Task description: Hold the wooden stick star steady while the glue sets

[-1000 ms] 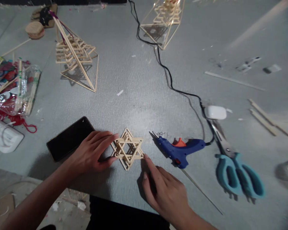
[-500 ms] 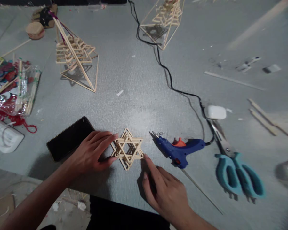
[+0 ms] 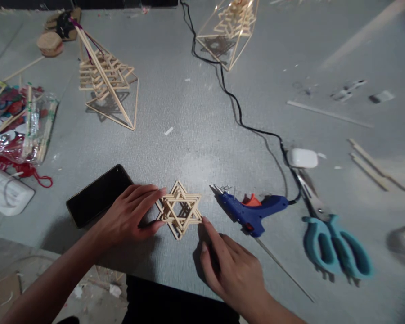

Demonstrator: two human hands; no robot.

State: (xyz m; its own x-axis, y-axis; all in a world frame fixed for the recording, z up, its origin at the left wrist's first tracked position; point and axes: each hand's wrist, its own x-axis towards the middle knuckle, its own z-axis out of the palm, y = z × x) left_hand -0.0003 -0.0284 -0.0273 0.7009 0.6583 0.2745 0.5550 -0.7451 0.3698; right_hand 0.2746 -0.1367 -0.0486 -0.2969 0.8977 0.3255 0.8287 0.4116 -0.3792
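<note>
A six-pointed star of stacked thin wooden sticks point(image 3: 181, 199) lies near the table's front edge. My left hand point(image 3: 132, 212) grips its left side, index finger at the upper left point and thumb at the lower left. My right hand point(image 3: 230, 265) points at the star from the right. Its index fingertip touches the lower right point, while the thumb stays apart and the other fingers curl under. To the right lies a blue glue gun point(image 3: 251, 210) with an orange trigger, nozzle towards the star. A dark phone point(image 3: 99, 195) lies beside my left hand, partly behind it.
Teal-handled scissors point(image 3: 337, 247) and a white case point(image 3: 303, 158) lie right of the glue gun, whose black cord point(image 3: 238, 105) runs to the back. Two stick frames, one left point(image 3: 110, 96) and one at the back point(image 3: 234, 54), stand beyond. A plastic bag point(image 3: 37, 126) lies left.
</note>
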